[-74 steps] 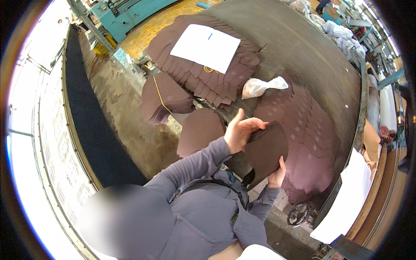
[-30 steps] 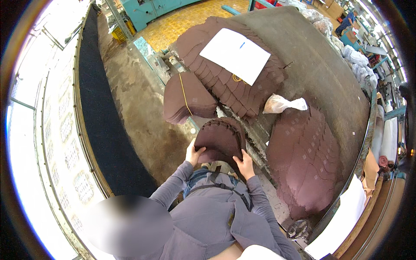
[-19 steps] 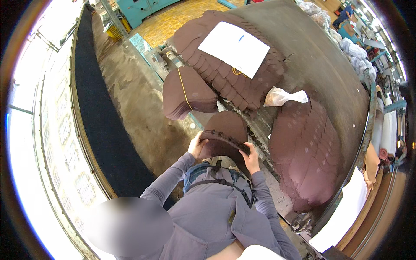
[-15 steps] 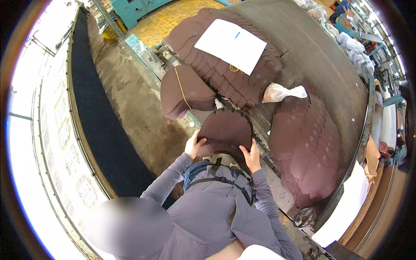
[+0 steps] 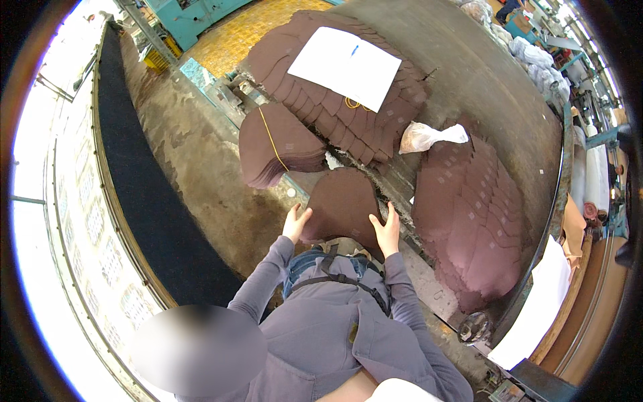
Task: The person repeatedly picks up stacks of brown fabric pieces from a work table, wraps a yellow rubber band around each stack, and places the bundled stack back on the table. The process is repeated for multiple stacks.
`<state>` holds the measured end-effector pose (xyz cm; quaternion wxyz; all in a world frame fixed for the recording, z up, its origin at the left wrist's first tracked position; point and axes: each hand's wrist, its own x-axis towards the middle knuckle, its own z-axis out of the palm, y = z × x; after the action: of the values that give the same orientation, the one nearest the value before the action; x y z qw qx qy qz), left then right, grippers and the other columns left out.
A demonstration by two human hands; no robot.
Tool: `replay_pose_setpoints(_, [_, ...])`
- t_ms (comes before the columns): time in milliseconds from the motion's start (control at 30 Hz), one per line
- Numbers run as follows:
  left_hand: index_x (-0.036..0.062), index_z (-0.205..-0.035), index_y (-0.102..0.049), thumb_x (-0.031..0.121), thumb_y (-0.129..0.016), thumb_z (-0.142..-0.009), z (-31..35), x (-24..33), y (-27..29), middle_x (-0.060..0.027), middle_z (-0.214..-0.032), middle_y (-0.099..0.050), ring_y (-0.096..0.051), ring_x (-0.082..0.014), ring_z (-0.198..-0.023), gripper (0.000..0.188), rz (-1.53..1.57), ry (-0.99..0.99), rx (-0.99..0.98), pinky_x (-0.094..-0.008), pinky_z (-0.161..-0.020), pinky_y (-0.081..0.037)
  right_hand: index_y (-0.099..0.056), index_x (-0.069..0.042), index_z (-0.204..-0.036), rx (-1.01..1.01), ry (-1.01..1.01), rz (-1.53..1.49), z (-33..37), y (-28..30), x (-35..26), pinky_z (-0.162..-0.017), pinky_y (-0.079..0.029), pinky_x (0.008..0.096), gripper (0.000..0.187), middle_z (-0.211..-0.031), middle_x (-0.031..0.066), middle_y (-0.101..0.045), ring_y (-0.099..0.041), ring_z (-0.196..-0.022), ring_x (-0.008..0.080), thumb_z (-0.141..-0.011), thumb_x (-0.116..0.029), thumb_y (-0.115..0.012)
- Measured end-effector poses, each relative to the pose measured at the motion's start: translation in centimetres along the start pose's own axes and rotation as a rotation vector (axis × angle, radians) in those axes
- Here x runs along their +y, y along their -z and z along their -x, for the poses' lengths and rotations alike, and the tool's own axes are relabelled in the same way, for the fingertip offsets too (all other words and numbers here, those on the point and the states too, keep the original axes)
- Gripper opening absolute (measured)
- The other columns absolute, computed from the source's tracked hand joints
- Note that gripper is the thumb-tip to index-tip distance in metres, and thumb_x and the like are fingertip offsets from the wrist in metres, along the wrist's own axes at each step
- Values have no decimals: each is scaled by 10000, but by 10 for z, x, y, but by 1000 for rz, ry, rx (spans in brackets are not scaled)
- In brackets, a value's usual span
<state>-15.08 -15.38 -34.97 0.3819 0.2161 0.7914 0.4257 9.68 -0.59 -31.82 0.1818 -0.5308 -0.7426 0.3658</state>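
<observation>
Desk (image 5: 482, 87): far edge bent by the lens, right side cut off at the rim. Large brown pile (image 5: 335, 107) partly covered by a white sheet (image 5: 345, 67). Right pile (image 5: 469, 214) of overlapping brown pieces, its lower end in shadow. Tied bundle (image 5: 278, 147) with yellow cord sits left of centre. Brown piece (image 5: 345, 208) lies at the near desk edge, its lower part hidden behind the person's chest. Left hand (image 5: 295, 224) grips its left edge, right hand (image 5: 387, 231) its right edge; fingers pressed together along the edges, thumb positions hard to make out. Against half a second ago, the piece lies flatter and slightly further forward.
</observation>
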Motion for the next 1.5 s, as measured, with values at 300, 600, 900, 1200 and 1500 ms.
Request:
replay_pose_setpoints(300, [-45,-1423,-234,459,-680,-814,-4,19,-12,-223,-1401,-380,-397,-273,-1285,907,339,193,-189,-347,-1055,-334,-447,6,-1328,-436,-94,31,-33,39,-14,-975,-420,377,647,-1274,208,-547,-550,-1148,317,-843,-367,-658])
replay_pose_setpoints(600, [151,-1436,-332,383,-537,-895,-12,100,-93,-30,-1519,-266,-254,-275,-1389,623,-866,-791,77,-562,-1107,-149,-586,-19,-1197,-133,-25,-245,-103,137,-34,-835,-498,301,371,-1033,130,-682,-656,-934,187,-880,-201,-646])
replay_pose_setpoints(900, [170,-1427,-364,409,-482,-910,-13,123,-102,-11,-1489,-330,-280,-251,-1379,582,-931,-676,37,-524,-1113,-170,-615,3,-1134,164,87,-155,-225,239,-22,-861,-481,283,266,-1059,113,-677,-639,-977,160,-887,-95,-597])
replay_pose_setpoints(1200, [164,-1432,-355,393,-499,-900,-13,130,-105,-11,-1508,-290,-219,-259,-1403,597,-948,-613,-43,-537,-1125,-120,-637,-26,-1054,469,98,347,-333,248,97,-904,-475,390,274,-1069,158,-637,-596,-1040,309,-790,-7,-571])
replay_pose_setpoints(1500, [150,-1412,-385,380,-521,-881,-12,125,-104,-22,-1506,-297,-218,-275,-1404,594,-970,-579,-47,-550,-1124,-104,-605,-14,-839,358,484,224,-254,202,32,-733,-466,453,96,-826,166,-611,-593,-815,353,-769,-78,-619])
